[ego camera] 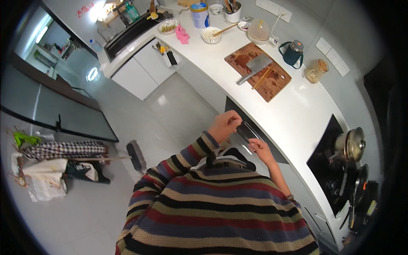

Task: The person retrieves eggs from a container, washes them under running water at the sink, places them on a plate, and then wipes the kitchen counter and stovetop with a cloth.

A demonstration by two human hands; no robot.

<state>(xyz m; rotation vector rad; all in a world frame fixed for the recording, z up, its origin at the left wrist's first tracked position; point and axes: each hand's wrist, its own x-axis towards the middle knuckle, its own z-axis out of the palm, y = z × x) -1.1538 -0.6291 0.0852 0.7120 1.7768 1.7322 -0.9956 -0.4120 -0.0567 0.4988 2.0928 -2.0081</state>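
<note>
My left hand [225,124], in a striped sleeve, is raised before the counter front with its fingers curled; whether it holds anything is unclear. To its right my right hand [260,149] pinches the end of a thin dark rod [244,135], which slants up towards my left hand. Beyond both hands, on the white counter [210,67], a brown cutting board [275,85] bears a metal cleaver [258,63] and wooden chopsticks [263,77]. Behind the board stand a dark green flask [291,54] and a glass jar [315,71].
A cooktop [325,162] with a lidded pot [346,143] lies at right. At the back are a bowl of white food [208,39], a pink cloth [182,34], a tin [200,19] and a sink [127,36]. A broom head [136,156] rests on the floor at left.
</note>
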